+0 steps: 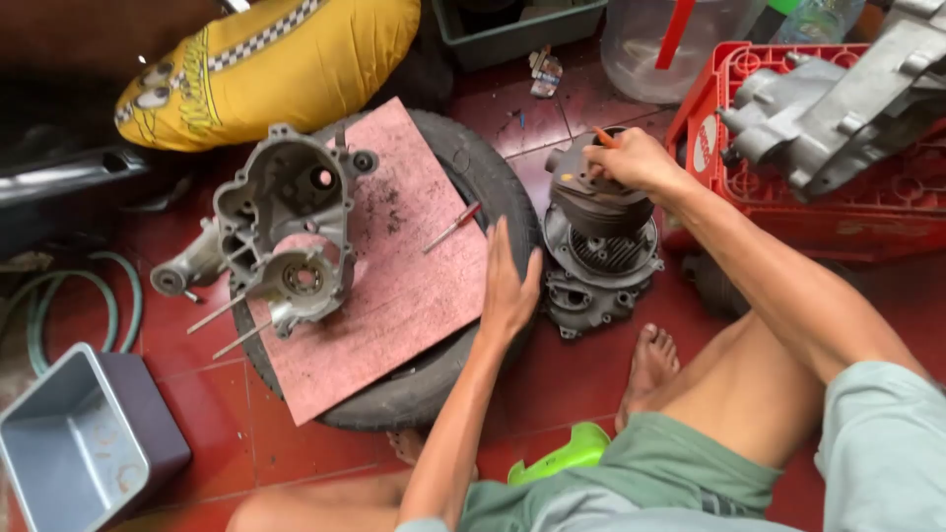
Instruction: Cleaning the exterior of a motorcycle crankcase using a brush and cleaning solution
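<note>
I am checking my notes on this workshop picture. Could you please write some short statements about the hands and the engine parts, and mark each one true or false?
1. The right hand rests on top of the dark engine cylinder. True.
2. The left hand grips the screwdriver. False: it lies flat on the tyre's edge; the screwdriver lies apart on the pink board.
3. The grey crankcase sits on the pink board. True.
4. The red crate is empty. False: a grey metal engine casing rests on it.

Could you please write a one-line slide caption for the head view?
Left hand rests flat on a tyre while right hand grips an engine cylinder on the red floor.
</note>
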